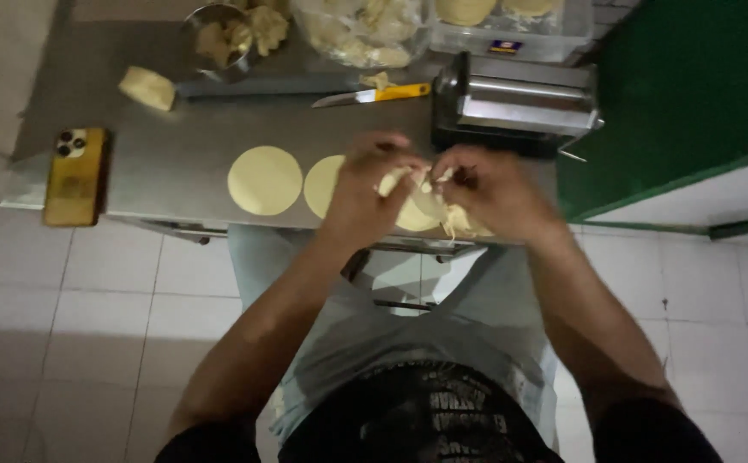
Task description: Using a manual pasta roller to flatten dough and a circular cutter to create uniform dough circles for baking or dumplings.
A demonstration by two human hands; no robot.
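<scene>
A pale dough wrapper with stringy filling is pinched between both hands just above the near edge of the bench, right of its middle. The left hand grips the wrapper's left side, its fingers curled tightly onto the dough; the right hand holds the right side, its fingers likewise bent in on the folded edge. The two hands almost touch over the wrapper, and motion blur hides the exact folds. Just left of the left hand lies a dough round, partly covered by that hand, and beside it, nearly touching, a fully visible flat disc, both flat on the steel. Behind the right hand stands a metal pasta roller, close to the fingers. A knife with a yellow handle lies left of the roller, its blade pointing left. Farther back are a clear bag of pale scraps, a metal bowl of dough pieces, and a clear tub with more rounds in it. A dough block sits near the far left, and a yellow phone lies face down on the bench's left end, well apart from the hands. Below the bench are white floor tiles; to the right is a green panel.
</scene>
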